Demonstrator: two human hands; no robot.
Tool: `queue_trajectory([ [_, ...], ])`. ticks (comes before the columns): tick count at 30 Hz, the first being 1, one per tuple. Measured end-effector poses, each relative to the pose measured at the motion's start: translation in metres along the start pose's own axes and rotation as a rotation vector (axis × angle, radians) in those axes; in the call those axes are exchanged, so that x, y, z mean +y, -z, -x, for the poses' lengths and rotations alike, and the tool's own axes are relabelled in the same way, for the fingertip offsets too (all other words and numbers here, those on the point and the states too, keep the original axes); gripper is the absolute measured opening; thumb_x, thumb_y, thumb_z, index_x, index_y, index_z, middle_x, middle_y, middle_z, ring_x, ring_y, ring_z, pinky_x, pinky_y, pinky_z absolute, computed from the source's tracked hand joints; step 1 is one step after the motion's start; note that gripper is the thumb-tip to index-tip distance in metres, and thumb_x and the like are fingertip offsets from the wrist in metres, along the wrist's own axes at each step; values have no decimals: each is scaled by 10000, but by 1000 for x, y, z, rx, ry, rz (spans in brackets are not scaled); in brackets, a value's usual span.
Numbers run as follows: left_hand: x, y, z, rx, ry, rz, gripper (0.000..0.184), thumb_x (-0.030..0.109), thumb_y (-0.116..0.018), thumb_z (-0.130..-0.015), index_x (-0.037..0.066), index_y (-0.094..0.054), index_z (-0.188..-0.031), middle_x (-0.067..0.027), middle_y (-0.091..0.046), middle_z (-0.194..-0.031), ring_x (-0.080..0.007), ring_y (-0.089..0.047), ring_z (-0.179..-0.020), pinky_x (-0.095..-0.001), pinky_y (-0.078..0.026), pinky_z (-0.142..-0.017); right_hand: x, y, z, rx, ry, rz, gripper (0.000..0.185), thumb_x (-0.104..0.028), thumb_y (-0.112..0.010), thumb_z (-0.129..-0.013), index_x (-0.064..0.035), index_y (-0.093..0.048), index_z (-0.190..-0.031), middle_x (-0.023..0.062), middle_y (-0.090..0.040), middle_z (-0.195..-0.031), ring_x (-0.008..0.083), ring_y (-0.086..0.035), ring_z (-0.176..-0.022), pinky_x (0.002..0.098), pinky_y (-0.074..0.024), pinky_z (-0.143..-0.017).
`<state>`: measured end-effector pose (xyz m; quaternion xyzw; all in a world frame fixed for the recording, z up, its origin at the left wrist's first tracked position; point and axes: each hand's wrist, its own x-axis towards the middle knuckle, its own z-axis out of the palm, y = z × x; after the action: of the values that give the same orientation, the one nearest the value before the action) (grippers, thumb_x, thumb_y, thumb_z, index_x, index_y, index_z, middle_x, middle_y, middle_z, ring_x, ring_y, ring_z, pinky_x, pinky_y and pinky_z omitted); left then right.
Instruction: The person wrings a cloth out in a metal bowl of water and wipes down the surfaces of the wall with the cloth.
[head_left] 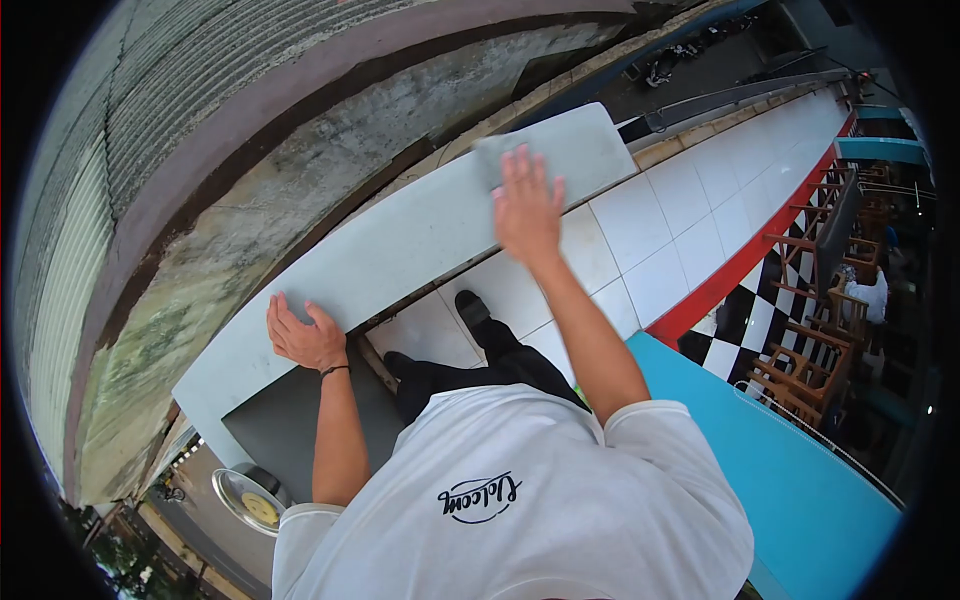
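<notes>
A long pale grey counter top (420,230) runs diagonally across the view, its left part edging a dark grey panel (310,420). My left hand (305,333) rests on the near-left part of this top, fingers apart, holding nothing. Farther along, toward the right end, my right hand (528,205) lies with outstretched fingers over a grey cloth (492,158), pressing it against the surface. The cloth is blurred and partly hidden under the hand.
White floor tiles (650,215) lie under my feet. A blue panel (740,440) and red edge (710,290) stand at right, above a checkered floor with wooden chairs (810,370). A round silver-rimmed object with a yellow middle (258,505) is at lower left.
</notes>
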<state>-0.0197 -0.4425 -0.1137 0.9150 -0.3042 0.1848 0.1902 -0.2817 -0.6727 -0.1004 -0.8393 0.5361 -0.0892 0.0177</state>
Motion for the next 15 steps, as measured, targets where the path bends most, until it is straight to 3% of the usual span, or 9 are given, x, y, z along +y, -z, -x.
queue_trajectory([
  [2,1,0,-1,-7,-5,-1,437,197,-607,-804,97,-596,-1229,-48,-577,-1304,-256,-499,-1237,-420,-336,-1007,-50,1,18,-48,128,-142,587,-325,-456,-964,-92,-335,-1489,97,-248,-1587,291,-222,-1465,590,-161,-1146],
  [6,0,-2,-1,-19,-7,0,426,204,-601,-811,108,-601,-1227,-37,-575,-1312,-246,-494,-1243,-422,-341,-1002,-58,4,15,-87,199,-152,575,-327,-451,-968,-113,-334,-1489,77,-257,-1584,296,-238,-1457,600,-165,-1141],
  [7,-2,-2,0,-22,-2,-1,424,209,-599,-815,113,-602,-1228,-31,-573,-1318,-241,-490,-1247,-422,-342,-1002,-39,0,4,-86,218,-105,571,-329,-441,-973,-118,-326,-1491,76,-258,-1583,301,-239,-1456,606,-165,-1140],
  [12,2,2,-2,-2,-3,-2,417,197,-598,-791,101,-609,-1197,-54,-577,-1297,-262,-505,-1224,-424,-351,-994,106,-10,-71,8,-183,35,571,-364,-325,-1011,-116,-257,-1521,91,-211,-1599,304,-184,-1474,619,-149,-1140],
  [15,0,-1,-1,15,0,21,425,209,-604,-799,119,-609,-1215,-39,-572,-1315,-250,-496,-1235,-428,-346,-996,136,-11,-81,22,-234,27,583,-385,-314,-1012,-106,-259,-1521,96,-204,-1601,299,-165,-1481,616,-140,-1144],
])
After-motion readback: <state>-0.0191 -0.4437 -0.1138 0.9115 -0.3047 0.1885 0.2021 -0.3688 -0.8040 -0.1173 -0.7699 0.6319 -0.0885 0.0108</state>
